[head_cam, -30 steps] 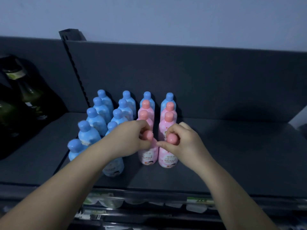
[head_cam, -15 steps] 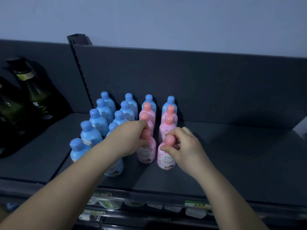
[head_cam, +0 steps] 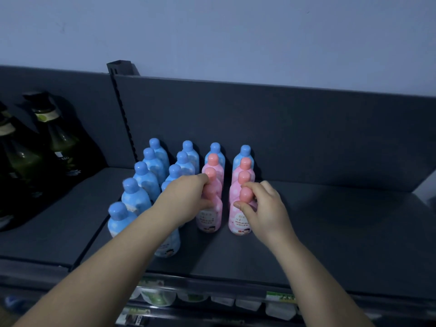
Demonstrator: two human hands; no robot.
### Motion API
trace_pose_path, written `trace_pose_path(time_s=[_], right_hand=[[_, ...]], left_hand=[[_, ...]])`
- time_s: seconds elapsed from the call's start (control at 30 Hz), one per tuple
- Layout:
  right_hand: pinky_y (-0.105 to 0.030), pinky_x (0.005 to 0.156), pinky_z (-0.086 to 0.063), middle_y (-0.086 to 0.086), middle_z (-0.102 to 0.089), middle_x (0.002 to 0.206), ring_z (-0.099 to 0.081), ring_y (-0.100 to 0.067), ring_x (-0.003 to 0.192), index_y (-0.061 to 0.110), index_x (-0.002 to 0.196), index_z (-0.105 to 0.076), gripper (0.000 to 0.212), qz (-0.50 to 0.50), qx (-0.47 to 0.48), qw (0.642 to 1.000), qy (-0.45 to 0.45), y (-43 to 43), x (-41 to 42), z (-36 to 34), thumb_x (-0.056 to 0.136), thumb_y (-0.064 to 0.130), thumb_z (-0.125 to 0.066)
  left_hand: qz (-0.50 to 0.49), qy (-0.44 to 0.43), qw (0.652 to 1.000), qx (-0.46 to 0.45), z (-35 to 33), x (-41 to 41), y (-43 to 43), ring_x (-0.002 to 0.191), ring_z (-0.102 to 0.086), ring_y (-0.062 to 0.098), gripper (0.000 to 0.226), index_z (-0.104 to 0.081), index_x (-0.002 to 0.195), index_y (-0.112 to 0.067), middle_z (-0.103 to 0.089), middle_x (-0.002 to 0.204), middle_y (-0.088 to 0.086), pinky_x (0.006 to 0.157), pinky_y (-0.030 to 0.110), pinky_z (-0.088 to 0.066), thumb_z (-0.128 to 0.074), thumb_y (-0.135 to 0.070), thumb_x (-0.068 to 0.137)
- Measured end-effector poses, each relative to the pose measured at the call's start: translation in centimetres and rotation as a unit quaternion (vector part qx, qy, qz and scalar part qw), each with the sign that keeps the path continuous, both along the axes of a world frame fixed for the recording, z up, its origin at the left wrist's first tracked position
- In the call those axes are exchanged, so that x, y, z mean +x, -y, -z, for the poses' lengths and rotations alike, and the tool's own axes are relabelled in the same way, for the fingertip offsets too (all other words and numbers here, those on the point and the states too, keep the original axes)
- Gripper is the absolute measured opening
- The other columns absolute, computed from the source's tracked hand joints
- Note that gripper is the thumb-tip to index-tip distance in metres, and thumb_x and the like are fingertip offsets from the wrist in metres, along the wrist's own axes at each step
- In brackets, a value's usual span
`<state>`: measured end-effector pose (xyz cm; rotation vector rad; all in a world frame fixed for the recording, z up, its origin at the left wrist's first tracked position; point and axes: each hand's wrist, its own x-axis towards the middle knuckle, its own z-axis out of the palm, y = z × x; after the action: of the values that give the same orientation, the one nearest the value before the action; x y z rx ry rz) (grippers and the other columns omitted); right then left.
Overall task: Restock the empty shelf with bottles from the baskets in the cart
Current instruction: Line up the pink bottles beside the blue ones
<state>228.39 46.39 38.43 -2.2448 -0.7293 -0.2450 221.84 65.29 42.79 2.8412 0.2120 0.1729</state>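
Two pink bottles stand at the front of two short rows on the dark shelf (head_cam: 330, 232). My left hand (head_cam: 186, 201) grips the neck and cap of the left front pink bottle (head_cam: 208, 220). My right hand (head_cam: 262, 208) pinches the cap of the right front pink bottle (head_cam: 239, 223). Behind them stand more pink bottles (head_cam: 213, 165), then blue ones at the back. Several blue bottles (head_cam: 134, 194) fill two rows to the left; one is partly hidden by my left forearm.
Dark green glass bottles (head_cam: 56, 138) stand in the neighbouring bay at the left, past a slotted upright post (head_cam: 122, 119). A shelf back panel (head_cam: 306, 128) closes the rear. Packaged goods (head_cam: 155, 296) show on the level below.
Both hands have slid the two front pink bottles back toward the rows behind them. The camera view has shifted slightly right.
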Motion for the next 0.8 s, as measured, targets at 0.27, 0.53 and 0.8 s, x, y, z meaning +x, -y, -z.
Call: trace_pose_path(time_s=[0.27, 0.53, 0.8], right_hand=[[-0.036, 0.088, -0.048, 0.012, -0.054, 0.107, -0.053, -0.018, 0.106, 0.025, 0.13, -0.053, 0.051, 0.002, 0.036, 0.999, -0.018, 0.05, -0.17, 0.27, 0.084, 0.025, -0.075], [-0.039, 0.09, -0.05, 0.009, -0.057, 0.114, -0.055, -0.018, 0.11, 0.026, 0.128, -0.051, 0.051, -0.001, 0.039, 0.999, -0.023, -0.04, -0.16, 0.08, 0.083, 0.024, -0.076], [-0.034, 0.088, -0.047, 0.008, -0.053, 0.106, -0.051, -0.019, 0.105, 0.025, 0.13, -0.053, 0.047, -0.005, 0.007, 1.0, -0.013, 0.02, -0.47, -0.2, 0.087, 0.026, -0.072]], left_hand=[[-0.016, -0.017, 1.0, 0.003, -0.07, 0.28, -0.12, 0.074, -0.056, 0.015, 0.026, -0.054, 0.099, -0.017, -0.06, 0.085, -0.002, 0.055, 0.025, -0.036, -0.066, -0.037, 0.088], [-0.027, -0.028, 0.999, -0.017, -0.21, 0.58, -0.25, 0.076, -0.062, 0.017, 0.028, -0.057, 0.096, -0.015, -0.063, 0.084, 0.001, 0.07, 0.033, -0.053, -0.068, -0.038, 0.085], [-0.031, -0.032, 0.998, -0.035, -0.45, 0.04, -0.13, 0.07, -0.057, 0.014, 0.028, -0.057, 0.09, -0.016, -0.059, 0.078, -0.002, 0.065, 0.029, -0.048, -0.07, -0.039, 0.082]])
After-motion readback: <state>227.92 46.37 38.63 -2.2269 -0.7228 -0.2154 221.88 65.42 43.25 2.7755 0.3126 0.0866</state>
